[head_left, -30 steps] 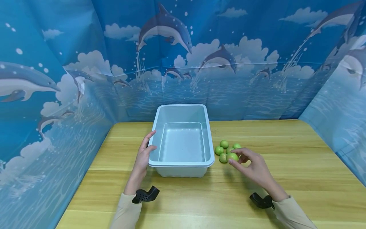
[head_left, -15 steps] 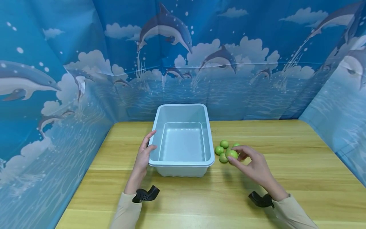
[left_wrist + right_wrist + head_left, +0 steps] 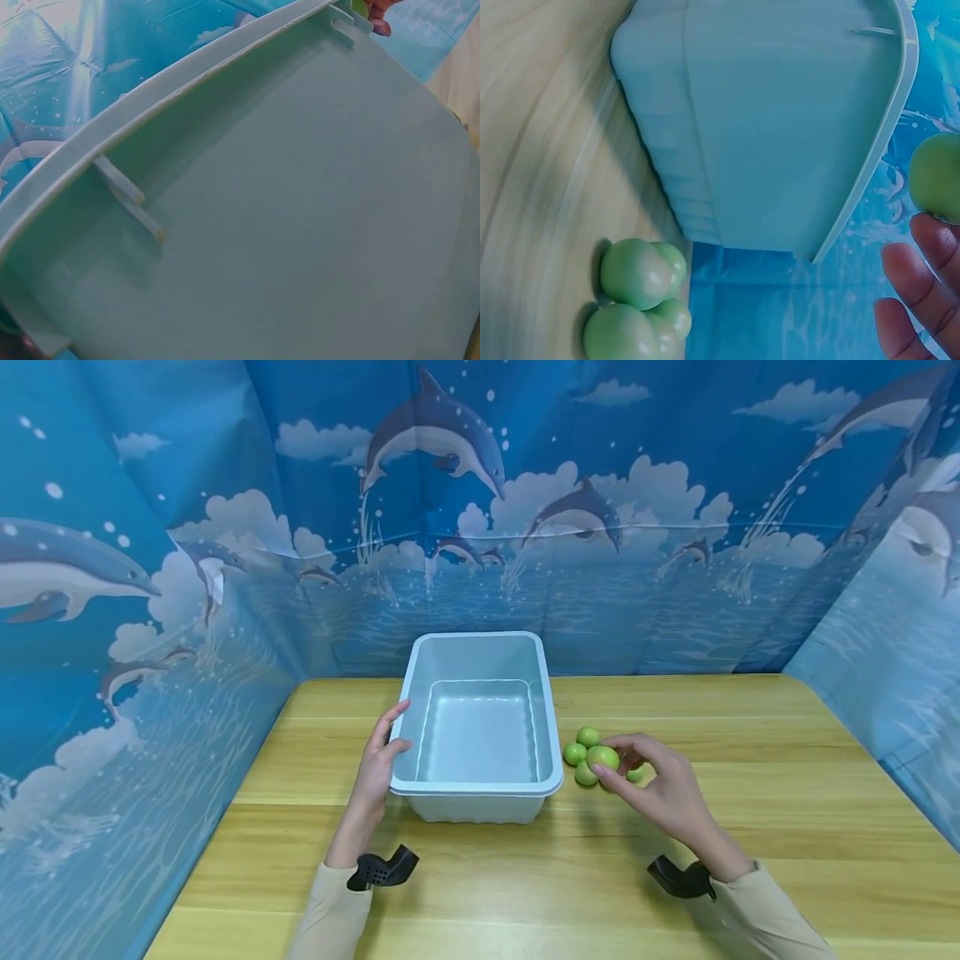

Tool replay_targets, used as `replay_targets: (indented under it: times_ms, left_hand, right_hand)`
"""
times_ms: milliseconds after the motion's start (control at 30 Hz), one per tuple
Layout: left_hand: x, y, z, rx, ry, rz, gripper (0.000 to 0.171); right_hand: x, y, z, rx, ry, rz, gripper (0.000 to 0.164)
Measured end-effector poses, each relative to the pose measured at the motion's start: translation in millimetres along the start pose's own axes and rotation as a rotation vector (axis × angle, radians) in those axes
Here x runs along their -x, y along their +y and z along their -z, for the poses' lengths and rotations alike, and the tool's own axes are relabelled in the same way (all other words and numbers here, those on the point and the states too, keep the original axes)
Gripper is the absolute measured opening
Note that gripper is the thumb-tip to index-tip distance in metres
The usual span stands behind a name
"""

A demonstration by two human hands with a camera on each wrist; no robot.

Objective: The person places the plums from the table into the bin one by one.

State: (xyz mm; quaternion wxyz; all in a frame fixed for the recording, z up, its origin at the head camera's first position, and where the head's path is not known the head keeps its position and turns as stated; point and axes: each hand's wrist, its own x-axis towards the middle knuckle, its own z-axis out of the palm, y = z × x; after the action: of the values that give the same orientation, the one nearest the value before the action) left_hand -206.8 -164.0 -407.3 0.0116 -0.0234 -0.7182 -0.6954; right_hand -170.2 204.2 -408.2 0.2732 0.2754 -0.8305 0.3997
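My left hand point(image 3: 375, 768) grips the left rim of a pale blue-green plastic bin point(image 3: 480, 810), thumb over the edge. The bin's inside shows nothing in it. Between thumb and fingertips, my right hand point(image 3: 660, 785) pinches a round green lime point(image 3: 603, 758), raised to the right of the bin. In the right wrist view this lime point(image 3: 936, 176) shows at the right edge above the fingers point(image 3: 909, 274). Several more limes point(image 3: 588, 737) lie in a cluster beneath and beside that hand, partly hidden by it. The left wrist view looks at the bin's outer wall point(image 3: 300, 187).
The bin and limes stand on a wooden table point(image 3: 750, 793). Behind and at both sides hangs a blue curtain point(image 3: 637, 610) printed with dolphins. Black camera mounts point(image 3: 382, 868) sit on both wrists.
My right hand has moved slightly left and up with the lime. Another lime now shows behind its fingers. The left hand and the bin stay in place.
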Motion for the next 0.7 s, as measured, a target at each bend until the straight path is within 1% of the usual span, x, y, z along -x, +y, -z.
replay_targets:
  times_ms: [67,200,300,367,667,700]
  left_hand:
    - [-0.1,-0.1,-0.3,0.0,0.0,0.0,0.054]
    - [0.3,0.2,-1.3,0.001,0.007,0.016,0.055]
    - [0.6,0.8,-1.7,0.003,0.014,0.028,0.055]
    - [0.8,0.9,-1.6,0.004,0.011,0.024,0.055]
    - [1.5,1.3,-1.1,0.002,0.011,0.026,0.055]
    - [1.5,1.2,-1.0,0.001,0.01,0.023,0.055]
  right_hand:
    - [-3,-7,1,0.001,0.005,0.009,0.043]
    - [-11,-28,3,0.003,0.013,0.015,0.039]
    - [-17,-41,5,0.002,0.013,0.006,0.038]
    - [-19,-45,6,0.003,0.011,-0.003,0.038]
    - [-27,-51,4,-0.032,-0.007,-0.005,0.038]
    - [-26,-45,2,-0.028,-0.009,-0.005,0.039]
